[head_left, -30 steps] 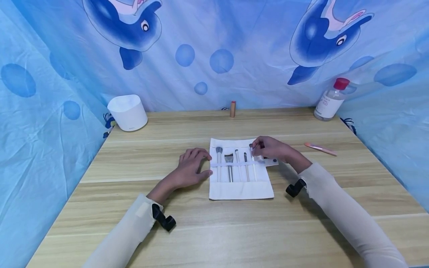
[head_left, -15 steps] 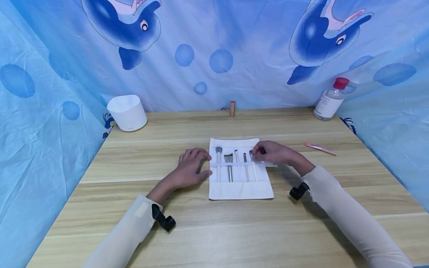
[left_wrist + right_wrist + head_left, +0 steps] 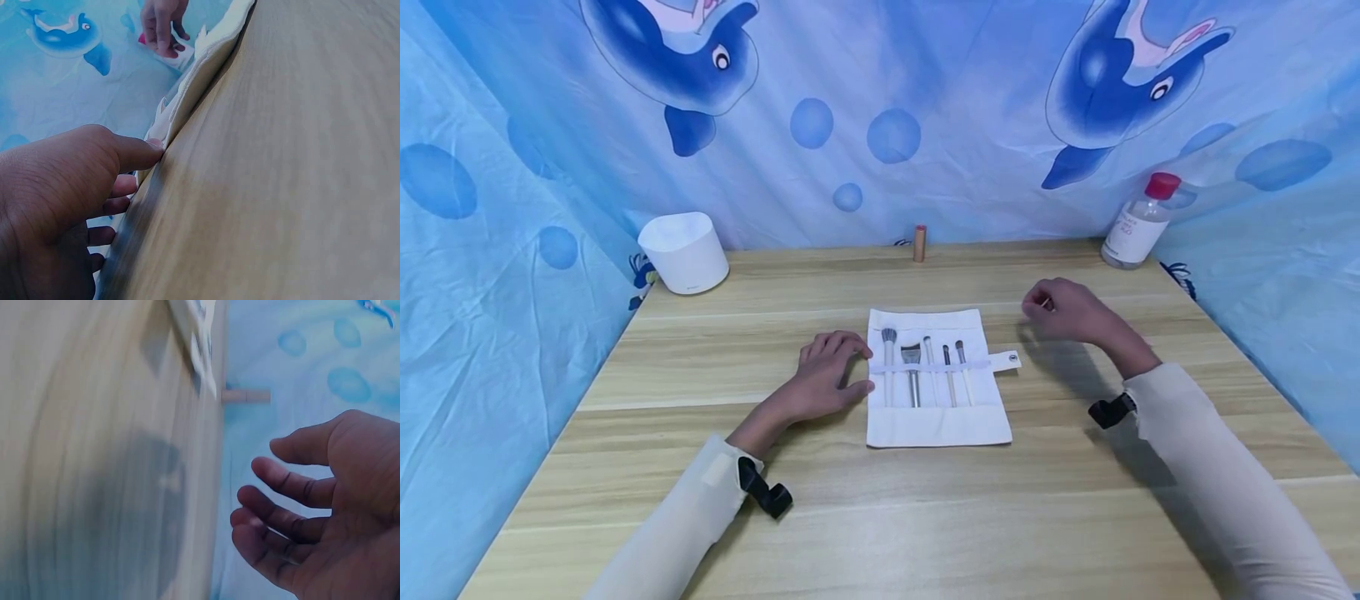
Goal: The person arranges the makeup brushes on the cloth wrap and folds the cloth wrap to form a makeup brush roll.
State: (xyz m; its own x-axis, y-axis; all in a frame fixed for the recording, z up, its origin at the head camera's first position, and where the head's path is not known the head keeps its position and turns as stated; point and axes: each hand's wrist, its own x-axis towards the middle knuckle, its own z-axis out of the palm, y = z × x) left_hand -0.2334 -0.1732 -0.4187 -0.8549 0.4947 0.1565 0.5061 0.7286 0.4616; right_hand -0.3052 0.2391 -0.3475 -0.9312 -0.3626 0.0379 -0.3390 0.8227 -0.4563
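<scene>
An unrolled white fabric brush roll (image 3: 940,427) lies on the table with several makeup brushes under its elastic band. A fluffy-headed brush (image 3: 890,337) is leftmost, beside a wide flat brush (image 3: 912,357); slimmer ones follow to the right. My left hand (image 3: 829,375) rests at the roll's left edge, thumb and fingertips touching it; the left wrist view shows the thumb (image 3: 140,152) right on that edge. Raised over the table to the right of the roll, my right hand (image 3: 1070,310) holds nothing, its fingers loosely curled and spread apart in the right wrist view.
The roll's snap strap (image 3: 1004,361) sticks out to the right. At the back stand a white container (image 3: 685,254), a small brown tube (image 3: 920,244) and a clear red-capped bottle (image 3: 1138,225). A blue dolphin-print curtain (image 3: 850,75) encloses the table.
My right hand has let go of the rightmost brush in the roll and moved right, covering the pink brush on the table. The left hand stays in place.
</scene>
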